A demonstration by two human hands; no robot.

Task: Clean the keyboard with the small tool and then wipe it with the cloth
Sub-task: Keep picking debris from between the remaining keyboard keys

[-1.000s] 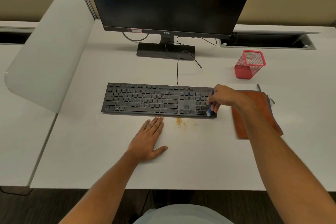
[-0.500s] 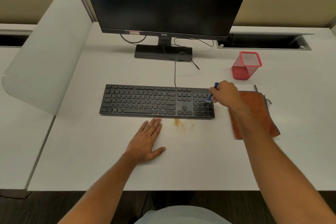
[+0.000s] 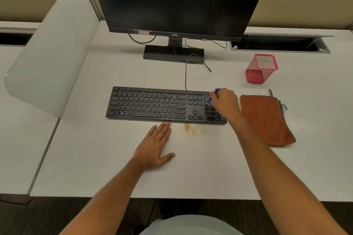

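Observation:
A black keyboard [image 3: 152, 104] lies across the middle of the white desk [image 3: 191, 168]. My right hand [image 3: 225, 104] is over its number pad, closed around a small blue brush [image 3: 209, 100] whose tip touches the upper keys there. An orange-brown cloth [image 3: 267, 120] lies flat just right of the keyboard, untouched. My left hand [image 3: 155, 147] rests flat on the desk in front of the keyboard, fingers together and thumb out, holding nothing. A patch of brown crumbs [image 3: 190, 129] sits on the desk by the keyboard's front edge.
A black monitor [image 3: 177, 0] on its stand [image 3: 172, 53] is behind the keyboard, with cables [image 3: 188, 66] trailing on the desk. A red mesh pen cup [image 3: 261, 68] stands at the back right. A white divider panel [image 3: 49, 51] borders the left side.
My right hand has carried the brush from the number pad's bottom right corner up to its top rows. The left hand has stayed flat on the desk.

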